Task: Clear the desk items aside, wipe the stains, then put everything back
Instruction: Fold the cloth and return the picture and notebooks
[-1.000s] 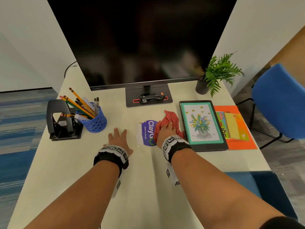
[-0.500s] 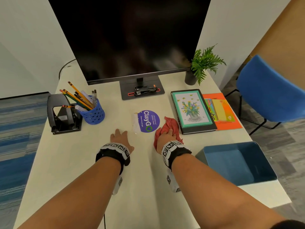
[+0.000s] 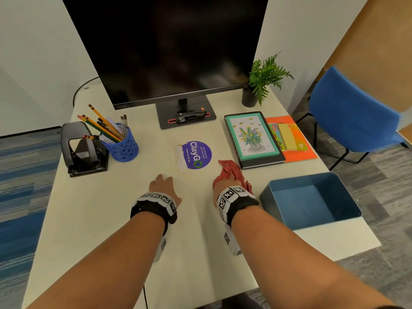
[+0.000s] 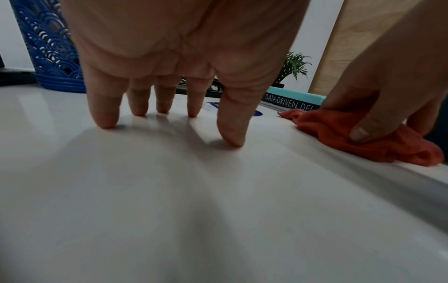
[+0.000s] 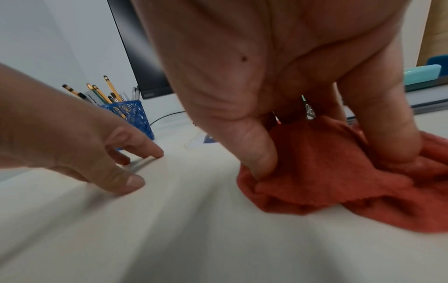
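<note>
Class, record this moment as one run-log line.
step: wiping | right hand: grips red cloth on desk | left hand: fingertips on desk | sticker: uncovered

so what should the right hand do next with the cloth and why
Probably sweep the red cloth across the bare desk toward the left hand. The right hand grips the cloth bunched against the desk beside the book, while the left hand's fingertips brace on the surface.

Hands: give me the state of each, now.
Left hand: open, fingertips resting on the desk, holding nothing.
Right hand: closed on the red cloth, pressing it to the desk.
</note>
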A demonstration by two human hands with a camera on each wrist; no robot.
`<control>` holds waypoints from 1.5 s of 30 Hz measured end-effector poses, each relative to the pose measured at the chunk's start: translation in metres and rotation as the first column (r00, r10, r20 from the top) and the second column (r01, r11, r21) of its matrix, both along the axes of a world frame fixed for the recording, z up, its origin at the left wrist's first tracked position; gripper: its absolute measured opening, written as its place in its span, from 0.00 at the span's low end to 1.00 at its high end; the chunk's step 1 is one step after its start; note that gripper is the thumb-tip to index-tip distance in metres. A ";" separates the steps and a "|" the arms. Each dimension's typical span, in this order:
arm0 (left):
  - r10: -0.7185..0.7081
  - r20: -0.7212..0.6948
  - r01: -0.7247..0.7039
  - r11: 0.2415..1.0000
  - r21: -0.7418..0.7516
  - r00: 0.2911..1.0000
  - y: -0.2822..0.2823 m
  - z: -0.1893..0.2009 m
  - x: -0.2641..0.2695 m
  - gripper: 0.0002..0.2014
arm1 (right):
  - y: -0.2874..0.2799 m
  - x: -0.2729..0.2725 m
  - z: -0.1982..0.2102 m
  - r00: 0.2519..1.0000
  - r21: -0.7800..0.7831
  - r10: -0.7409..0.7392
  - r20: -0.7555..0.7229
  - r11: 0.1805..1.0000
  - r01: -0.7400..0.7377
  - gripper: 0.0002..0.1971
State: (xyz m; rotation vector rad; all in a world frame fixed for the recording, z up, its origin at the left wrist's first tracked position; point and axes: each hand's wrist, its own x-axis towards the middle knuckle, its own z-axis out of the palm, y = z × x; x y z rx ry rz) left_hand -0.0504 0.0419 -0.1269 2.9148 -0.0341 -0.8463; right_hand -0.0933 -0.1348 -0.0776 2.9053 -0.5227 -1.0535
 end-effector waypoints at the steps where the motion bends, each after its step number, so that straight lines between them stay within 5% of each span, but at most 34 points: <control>1: -0.007 -0.007 0.007 1.000 -0.006 1.000 0.001 -0.001 0.000 0.43 | -0.003 0.002 -0.001 0.998 0.020 -0.067 -0.015 0.997 0.068 0.26; 6: -0.038 -0.036 0.038 0.999 -0.018 0.999 0.007 0.001 0.003 0.45 | -0.011 0.010 -0.020 0.922 0.065 -0.388 -0.023 0.919 0.388 0.34; 14: -0.075 -0.069 0.073 0.997 -0.018 0.995 0.013 0.002 0.013 0.39 | 0.053 0.003 -0.012 0.991 0.161 -0.099 -0.089 0.980 0.113 0.31; 18: -0.068 -0.050 0.067 0.997 -0.024 0.996 0.016 0.002 0.013 0.38 | 0.046 0.000 0.011 0.979 0.224 0.187 0.078 0.954 -0.200 0.16; 20: -0.062 -0.036 0.061 0.998 -0.025 0.997 0.016 0.003 0.011 0.36 | 0.034 0.008 0.014 0.982 0.241 0.141 0.129 0.956 -0.169 0.14; 23: -0.043 -0.022 0.042 0.999 -0.030 0.999 0.014 0.007 0.009 0.35 | 0.016 0.010 0.027 0.987 0.306 -0.061 0.150 0.952 0.013 0.30; 27: -0.022 0.010 0.023 0.998 -0.061 1.000 0.014 0.010 0.002 0.34 | 0.007 0.004 0.053 0.997 0.315 0.056 0.047 0.947 -0.068 0.26; 33: 0.017 0.040 -0.012 0.994 -0.112 0.999 0.006 0.014 -0.004 0.33 | 0.020 0.007 0.019 0.985 0.370 0.147 -0.085 0.923 -0.106 0.20; 41: -0.069 -0.041 0.066 0.995 -0.071 0.997 0.008 0.016 -0.014 0.45 | 0.021 0.006 0.004 0.974 0.308 0.218 -0.057 0.932 -0.191 0.11; 45: -0.131 -0.071 0.129 0.991 -0.023 0.989 0.008 0.022 -0.018 0.48 | 0.018 0.007 -0.005 0.961 0.279 0.255 -0.108 0.935 -0.217 0.22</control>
